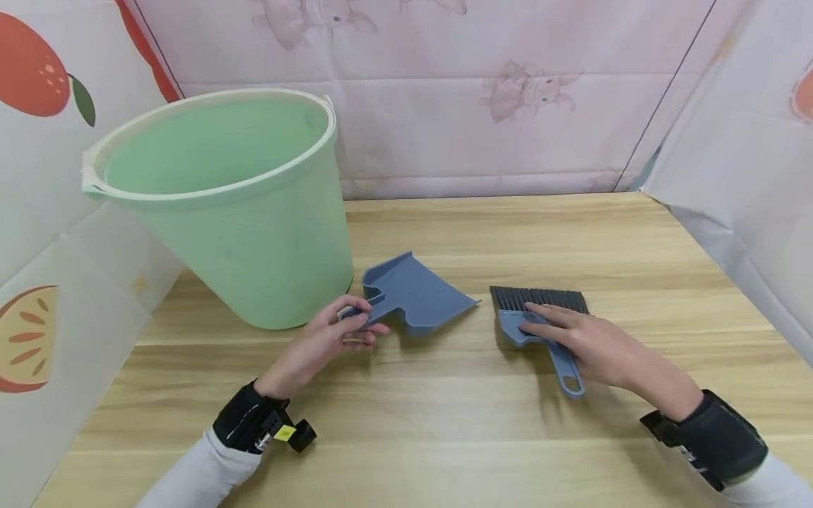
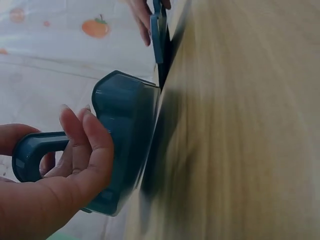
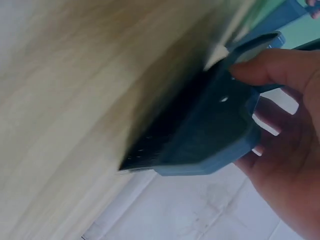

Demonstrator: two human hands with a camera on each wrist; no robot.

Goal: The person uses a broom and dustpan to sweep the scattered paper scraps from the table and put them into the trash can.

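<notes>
Leftmost, a pale green bucket [image 1: 235,212] stands upright on the wooden tabletop [image 1: 444,437], at about 10 o'clock from the table's middle. Just beside its base, at 4 o'clock from it, lies a blue dustpan [image 1: 416,293], its open lip pointing toward 3 o'clock. The left hand [image 1: 324,346] grips the dustpan's handle, fingers curled round it from above and thumb under, as the left wrist view also shows [image 2: 75,165]. Next, at 3 o'clock from the dustpan and a little apart from it, lies a blue hand brush [image 1: 540,317], its dark bristles toward 12 o'clock and its looped handle toward 6 o'clock. The right hand [image 1: 591,346] rests on the brush, fingers laid over its body and curling round the handle; the right wrist view [image 3: 285,150] shows the thumb and fingers clasping it. The 2 hands are well apart.
</notes>
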